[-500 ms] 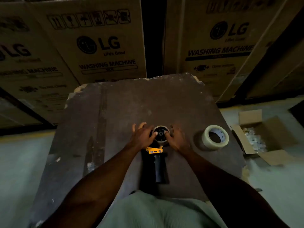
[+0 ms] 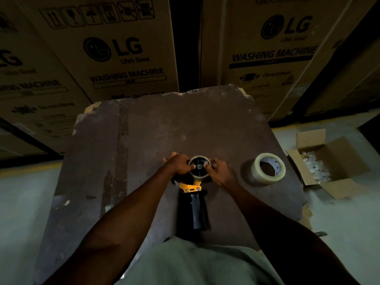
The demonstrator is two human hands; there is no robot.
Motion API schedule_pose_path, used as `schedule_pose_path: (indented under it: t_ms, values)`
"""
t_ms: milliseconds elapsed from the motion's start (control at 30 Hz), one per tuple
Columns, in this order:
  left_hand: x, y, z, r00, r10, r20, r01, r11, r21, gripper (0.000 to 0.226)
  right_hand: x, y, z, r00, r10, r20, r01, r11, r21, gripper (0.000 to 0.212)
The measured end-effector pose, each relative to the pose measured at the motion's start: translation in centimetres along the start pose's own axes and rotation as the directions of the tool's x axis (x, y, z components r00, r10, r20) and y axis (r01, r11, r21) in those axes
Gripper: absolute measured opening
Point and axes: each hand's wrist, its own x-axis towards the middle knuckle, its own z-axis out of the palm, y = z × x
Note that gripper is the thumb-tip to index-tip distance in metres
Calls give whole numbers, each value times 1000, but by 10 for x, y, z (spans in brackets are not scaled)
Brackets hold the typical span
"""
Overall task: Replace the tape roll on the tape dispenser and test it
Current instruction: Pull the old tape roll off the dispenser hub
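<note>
Standing in a row at the back were tall brown cardboard cartons (image 2: 115, 54) printed with "LG" and "WASHING MACHINE" in dark letters, with a dark gap between two of them. In front of them, filling the middle of the view, lay a worn dark brown board (image 2: 164, 130) serving as a worktop, its far corners chipped and pale. Pale grey floor (image 2: 22, 202) showed on either side of the board. On the floor to the right sat a small open cardboard box (image 2: 337, 161) holding pale, indistinct contents.

A person's two bare forearms reached forward from the bottom of the view, above a pale green ribbed garment (image 2: 195, 264).

A full roll of clear packing tape (image 2: 267, 168) rested on the board near its right edge, well apart from the hands.

A handheld tape dispenser with a black handle and yellow frame (image 2: 194, 204) lay flat near the middle of the board, handle pointing towards the person. At its far end sat a nearly spent tape core on the black hub (image 2: 199, 166).

The left hand (image 2: 178, 164) curled around the left side of that core, thumb pressed onto the hub face. The right hand (image 2: 220, 171) curled around the right side, thumb also on the hub. Both hands' fingers were bent closed against the core's rim, gripping it between them.
</note>
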Motion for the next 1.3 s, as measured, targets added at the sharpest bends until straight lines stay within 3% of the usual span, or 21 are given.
schedule_pose_path:
  t_ms: [267,400,700,833,1000,1100,1167,1300]
  values:
    - [7,4,0,996,-86,22,85,996,34,40,4,5,2,999,37,-3,-37,996,87,23]
    - [9,4,1,995,-71,65,74,997,-39,35,7,6,4,999,38,-5,-38,997,60,23]
    - [3,4,2,994,-96,-48,96,995,-15,45,17,6,8,996,71,-45,-70,997,44,23]
    - [2,3,2,997,-74,-8,73,994,-81,41,18,5,11,995,90,-43,-83,985,152,22]
    - [-3,-3,-4,999,48,-18,-50,984,-173,38,19,7,14,991,136,4,-129,936,329,21]
    - [-10,-9,-12,980,180,84,-157,960,-231,38,17,11,8,989,128,69,-145,909,390,23]
    - [-14,-12,-15,961,244,132,-213,954,-211,43,13,13,4,989,78,122,-122,903,413,31]
    - [-15,-17,-9,947,305,104,-296,951,-91,61,5,20,-1,973,-45,228,-63,894,444,55]
